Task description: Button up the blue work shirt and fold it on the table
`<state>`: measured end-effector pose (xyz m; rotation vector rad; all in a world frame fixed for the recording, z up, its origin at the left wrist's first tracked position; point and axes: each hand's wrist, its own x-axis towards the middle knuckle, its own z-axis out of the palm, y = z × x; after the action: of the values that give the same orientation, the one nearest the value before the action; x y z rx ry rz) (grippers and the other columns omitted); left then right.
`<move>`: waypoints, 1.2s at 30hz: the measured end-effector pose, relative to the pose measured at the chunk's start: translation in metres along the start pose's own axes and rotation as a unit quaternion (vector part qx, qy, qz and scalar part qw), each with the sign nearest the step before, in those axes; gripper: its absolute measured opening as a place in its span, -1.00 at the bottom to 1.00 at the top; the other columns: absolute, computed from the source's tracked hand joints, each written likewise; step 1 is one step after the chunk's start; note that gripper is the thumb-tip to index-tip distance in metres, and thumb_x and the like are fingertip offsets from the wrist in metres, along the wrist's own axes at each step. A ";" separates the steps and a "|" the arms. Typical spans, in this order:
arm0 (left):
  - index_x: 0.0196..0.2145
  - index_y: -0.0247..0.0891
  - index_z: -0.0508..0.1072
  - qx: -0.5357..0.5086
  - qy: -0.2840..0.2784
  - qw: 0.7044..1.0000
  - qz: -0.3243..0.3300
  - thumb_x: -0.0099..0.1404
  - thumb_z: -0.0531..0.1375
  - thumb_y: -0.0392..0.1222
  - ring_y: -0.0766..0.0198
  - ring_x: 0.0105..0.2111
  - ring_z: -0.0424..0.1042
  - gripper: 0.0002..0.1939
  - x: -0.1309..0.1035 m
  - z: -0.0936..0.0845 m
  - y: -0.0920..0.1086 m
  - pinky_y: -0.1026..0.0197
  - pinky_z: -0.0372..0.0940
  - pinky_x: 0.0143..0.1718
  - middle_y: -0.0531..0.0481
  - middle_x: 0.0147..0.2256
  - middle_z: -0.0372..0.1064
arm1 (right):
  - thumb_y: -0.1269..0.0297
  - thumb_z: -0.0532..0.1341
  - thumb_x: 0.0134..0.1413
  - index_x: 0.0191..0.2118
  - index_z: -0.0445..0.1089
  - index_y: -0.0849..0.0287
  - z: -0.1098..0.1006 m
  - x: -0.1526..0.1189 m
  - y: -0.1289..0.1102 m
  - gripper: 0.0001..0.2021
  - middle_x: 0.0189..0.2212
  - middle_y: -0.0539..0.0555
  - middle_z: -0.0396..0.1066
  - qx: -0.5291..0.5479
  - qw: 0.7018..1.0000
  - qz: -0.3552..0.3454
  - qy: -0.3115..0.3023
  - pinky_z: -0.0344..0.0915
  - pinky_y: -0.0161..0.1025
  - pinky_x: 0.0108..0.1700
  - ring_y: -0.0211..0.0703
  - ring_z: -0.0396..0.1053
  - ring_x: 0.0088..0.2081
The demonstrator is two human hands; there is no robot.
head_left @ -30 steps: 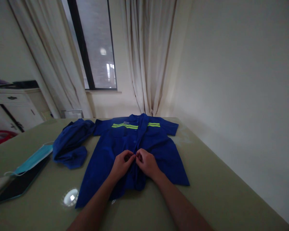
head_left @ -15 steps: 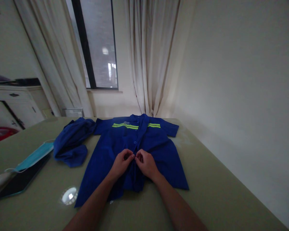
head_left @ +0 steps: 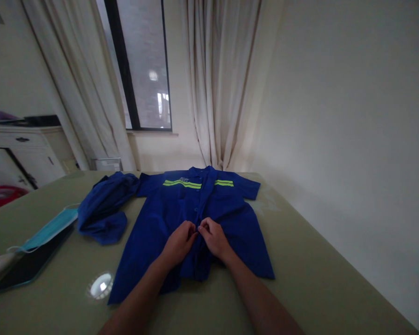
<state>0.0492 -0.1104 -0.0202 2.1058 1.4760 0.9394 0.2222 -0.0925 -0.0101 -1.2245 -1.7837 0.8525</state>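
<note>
A blue short-sleeved shirt [head_left: 153, 232] with yellow-green stripes across its chest lies spread on the table, collar at the far side. My left hand [head_left: 180, 241] pinches the front edge of the shirt low on its middle line. Right beside it, my right hand [head_left: 212, 236] pinches the opposite front edge, fingertips nearly meeting those of the left. Buttons show on the placket above my hands; whatever lies between the fingertips is too small to make out.
Left of the shirt lies a crumpled blue garment [head_left: 103, 209]. Farther left are a light blue face mask [head_left: 50, 229] and a dark flat tablet-like object [head_left: 31, 265] on the greenish table [head_left: 73, 307]. A wall [head_left: 352, 139] borders the table's right side.
The fingers of my left hand have closed up and turned slightly at the placket. My right hand's fingers have shifted a little. The shirt lies nearly as before.
</note>
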 end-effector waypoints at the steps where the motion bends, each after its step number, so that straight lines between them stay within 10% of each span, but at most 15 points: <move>1: -0.29 -0.15 0.34 0.022 -0.001 1.000 0.006 0.38 0.11 -0.13 0.22 -0.35 0.39 -0.91 -0.001 -0.001 0.002 0.19 0.25 -0.29 0.05 -0.34 0.37 | 0.31 0.21 0.16 -0.35 0.39 0.13 0.000 0.002 0.003 -0.93 -0.47 -0.05 0.40 0.018 1.000 0.009 -0.006 0.19 -0.31 -0.30 -0.21 0.34 -0.38; 10: -0.08 -0.10 0.40 0.158 0.013 0.986 0.043 0.45 0.05 -0.27 0.19 -0.12 0.46 -0.81 -0.006 -0.004 0.021 0.20 0.32 -0.10 -0.03 -0.08 0.40 | 0.18 0.27 0.10 -0.39 0.42 0.15 -0.002 0.009 0.015 -0.84 -0.53 -0.05 0.38 0.107 0.993 0.031 -0.044 0.23 -0.32 -0.35 -0.20 0.32 -0.43; 17: -0.11 -0.09 0.45 0.107 0.043 0.993 0.008 0.54 -0.10 -0.14 0.23 -0.20 0.49 -0.68 -0.001 -0.008 0.015 0.21 0.35 -0.11 0.00 -0.16 0.42 | -0.02 0.08 0.29 -0.28 0.42 0.13 -0.012 0.000 0.005 -0.66 -0.45 0.02 0.42 0.045 0.993 -0.010 0.112 0.28 -0.29 -0.36 -0.14 0.37 -0.40; 24: 0.25 0.13 0.35 0.114 -0.051 0.989 0.080 0.39 0.17 0.03 0.04 0.18 0.38 -0.52 -0.095 -0.071 -0.022 -0.04 0.28 0.24 0.00 0.22 0.38 | -0.11 0.29 0.19 -0.13 0.50 0.09 -0.110 -0.081 0.022 -0.64 -0.15 0.14 0.51 -0.152 0.983 -0.097 -0.032 0.33 -0.12 0.04 0.02 0.45 -0.08; 29: 0.22 0.32 0.37 0.205 -0.020 0.978 -0.016 0.29 0.24 0.15 -0.10 0.20 0.38 -0.46 -0.171 -0.124 -0.063 -0.18 0.31 0.20 0.10 0.28 0.33 | -0.12 0.37 0.09 0.15 0.43 -0.07 -0.182 -0.141 0.048 -0.47 0.16 0.21 0.39 -0.280 0.955 -0.081 -0.061 0.21 -0.01 0.25 0.12 0.33 0.19; 36: -0.26 -0.05 0.57 0.247 0.000 0.969 -0.019 0.39 0.03 -0.07 0.06 -0.11 0.55 -0.70 -0.138 -0.124 -0.032 -0.01 0.33 0.07 -0.01 -0.20 0.58 | 0.38 0.13 0.27 -0.19 0.47 0.09 -0.169 -0.123 0.034 -0.84 -0.16 0.20 0.52 -0.464 0.880 -0.075 -0.064 0.36 -0.07 0.00 0.06 0.48 -0.08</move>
<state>-0.0914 -0.2337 0.0040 2.3965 1.8953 0.5968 0.4125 -0.1830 0.0096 -1.5765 -2.4679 -0.0876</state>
